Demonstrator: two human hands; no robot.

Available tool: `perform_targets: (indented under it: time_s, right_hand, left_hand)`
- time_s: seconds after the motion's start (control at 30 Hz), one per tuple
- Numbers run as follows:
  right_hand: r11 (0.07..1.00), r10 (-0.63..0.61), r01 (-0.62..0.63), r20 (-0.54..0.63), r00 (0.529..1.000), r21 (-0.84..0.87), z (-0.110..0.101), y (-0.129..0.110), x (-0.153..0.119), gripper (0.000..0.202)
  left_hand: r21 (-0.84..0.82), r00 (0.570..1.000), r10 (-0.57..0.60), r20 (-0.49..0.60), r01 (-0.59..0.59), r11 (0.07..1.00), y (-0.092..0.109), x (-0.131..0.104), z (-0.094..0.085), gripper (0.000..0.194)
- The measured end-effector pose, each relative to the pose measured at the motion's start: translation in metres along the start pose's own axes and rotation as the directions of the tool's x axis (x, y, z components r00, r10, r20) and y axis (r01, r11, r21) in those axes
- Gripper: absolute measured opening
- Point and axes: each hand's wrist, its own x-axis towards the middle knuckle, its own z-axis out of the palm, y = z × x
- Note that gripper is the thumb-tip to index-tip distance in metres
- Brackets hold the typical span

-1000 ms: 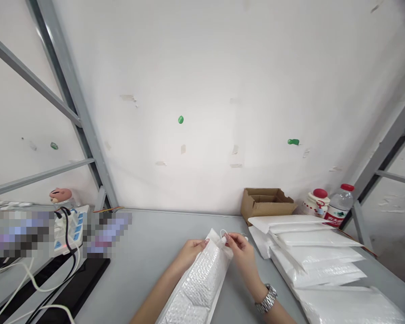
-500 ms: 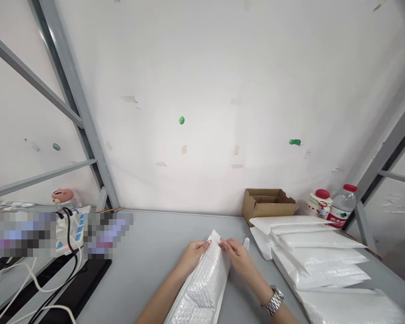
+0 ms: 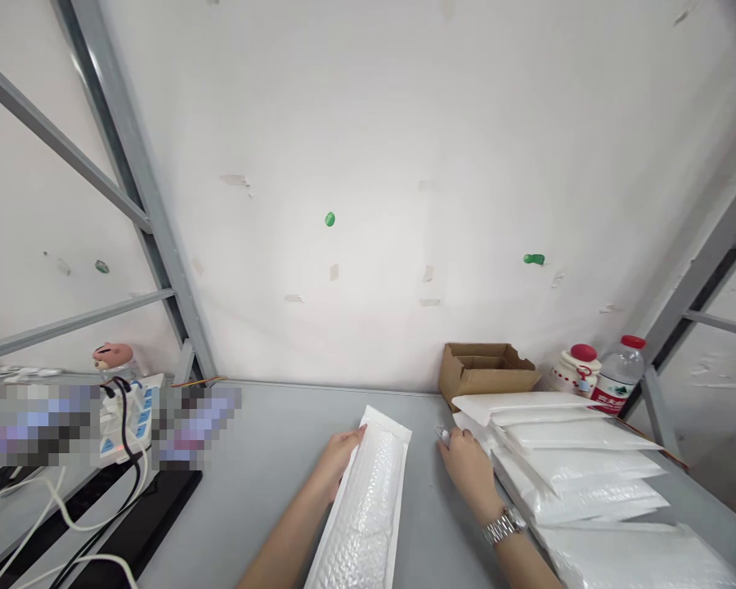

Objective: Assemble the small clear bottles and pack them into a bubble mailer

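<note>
A long white bubble mailer (image 3: pixel 371 499) lies tilted in front of me, its sealed-looking top end pointing at the wall. My left hand (image 3: pixel 343 458) grips its left edge near the top, fingers closed on it. To the right, my right hand (image 3: pixel 469 470), with a metal watch on the wrist, is closed at a small pale object (image 3: pixel 443 433) with a thin loop, on the table beside the mailer stack. Its fingertips are partly hidden under the hand, so the grip is not fully visible.
Several white mailers (image 3: pixel 582 466) are stacked at the right. Behind them stand a cardboard box (image 3: pixel 491 380), a white jar with a red lid (image 3: pixel 576 372) and a plastic bottle (image 3: pixel 619 372). A power strip (image 3: pixel 141 421), cables and a black object (image 3: pixel 141 532) occupy the left.
My right hand has left the mailer's top and moved right to the small pale object. The mailer's top end has shifted slightly left and now shows flat and wide in my left hand.
</note>
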Motion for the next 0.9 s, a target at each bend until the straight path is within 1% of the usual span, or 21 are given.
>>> perform_targets:
  time_s: [0.07, 0.1, 0.17, 0.23, 0.27, 0.3, 0.37, 0.4, 0.43, 0.5, 0.57, 0.63, 0.7, 0.77, 0.83, 0.9]
  right_hand:
    - [0.994, 0.026, -0.027, 0.015, 1.000, 0.102, 0.002, 0.002, 0.005, 0.004]
    - [0.989, 0.040, -0.043, 0.025, 0.999, 0.139, 0.002, 0.002, 0.007, 0.005]
    - [0.972, 0.072, -0.082, 0.057, 0.996, 0.221, 0.000, 0.000, 0.013, 0.015]
    - [0.925, 0.096, -0.135, 0.128, 0.987, 0.354, -0.005, -0.007, 0.016, 0.027]
    - [0.872, 0.104, -0.176, 0.178, 0.978, 0.457, -0.007, -0.011, 0.016, 0.033]
    - [0.790, 0.105, -0.223, 0.233, 0.967, 0.571, -0.010, -0.016, 0.016, 0.038]
    - [0.587, 0.090, -0.300, 0.307, 0.947, 0.752, -0.013, -0.028, 0.011, 0.047]
    - [0.518, 0.081, -0.305, 0.309, 0.947, 0.799, -0.014, -0.033, 0.008, 0.050]
    - [0.494, 0.077, -0.286, 0.286, 0.955, 0.821, -0.013, -0.038, 0.004, 0.051]
    - [0.514, 0.066, -0.221, 0.219, 0.973, 0.829, -0.008, -0.045, -0.004, 0.050]
    - [0.546, 0.039, -0.176, 0.185, 0.982, 0.819, -0.002, -0.050, -0.010, 0.045]
    - [0.556, -0.017, -0.170, 0.216, 0.976, 0.813, 0.004, -0.051, -0.014, 0.039]
    - [0.556, -0.078, -0.188, 0.277, 0.958, 0.810, 0.008, -0.051, -0.016, 0.034]
    - [0.576, -0.108, -0.208, 0.326, 0.939, 0.791, 0.009, -0.050, -0.018, 0.030]
    - [0.612, -0.121, -0.200, 0.339, 0.933, 0.766, 0.007, -0.052, -0.018, 0.029]
    - [0.652, -0.128, -0.168, 0.325, 0.937, 0.740, 0.005, -0.054, -0.019, 0.030]
  left_hand:
    - [-0.040, 1.000, -0.018, 0.007, 0.018, 0.999, 0.002, -0.002, 0.002, 0.049]
    - [-0.055, 0.999, -0.028, 0.025, 0.029, 0.998, 0.002, -0.003, 0.003, 0.046]
    - [-0.056, 0.996, -0.038, 0.085, 0.043, 0.997, 0.002, -0.005, 0.004, 0.043]
    - [-0.035, 0.992, -0.042, 0.117, 0.046, 0.998, 0.002, -0.006, 0.006, 0.041]
    - [-0.019, 0.991, -0.043, 0.125, 0.046, 0.999, 0.002, -0.006, 0.007, 0.041]
    - [-0.001, 0.990, -0.046, 0.135, 0.047, 0.999, 0.001, -0.007, 0.009, 0.040]
    - [0.026, 0.985, -0.054, 0.164, 0.050, 0.998, 0.001, -0.008, 0.012, 0.041]
    - [0.032, 0.981, -0.056, 0.185, 0.051, 0.998, 0.000, -0.009, 0.013, 0.042]
    - [0.034, 0.977, -0.057, 0.204, 0.051, 0.998, 0.000, -0.009, 0.015, 0.042]
    - [0.024, 0.971, -0.054, 0.235, 0.050, 0.998, -0.001, -0.010, 0.016, 0.045]
    - [0.007, 0.970, -0.046, 0.239, 0.045, 0.999, -0.001, -0.010, 0.017, 0.047]
    - [-0.002, 0.974, -0.036, 0.224, 0.038, 0.999, -0.002, -0.010, 0.017, 0.049]
    - [-0.003, 0.978, -0.029, 0.209, 0.030, 1.000, -0.003, -0.009, 0.017, 0.050]
    - [-0.001, 0.980, -0.023, 0.200, 0.024, 1.000, -0.004, -0.008, 0.018, 0.050]
    - [0.005, 0.982, -0.020, 0.188, 0.019, 1.000, -0.006, -0.007, 0.018, 0.050]
    - [0.015, 0.984, -0.019, 0.178, 0.017, 1.000, -0.007, -0.006, 0.019, 0.051]
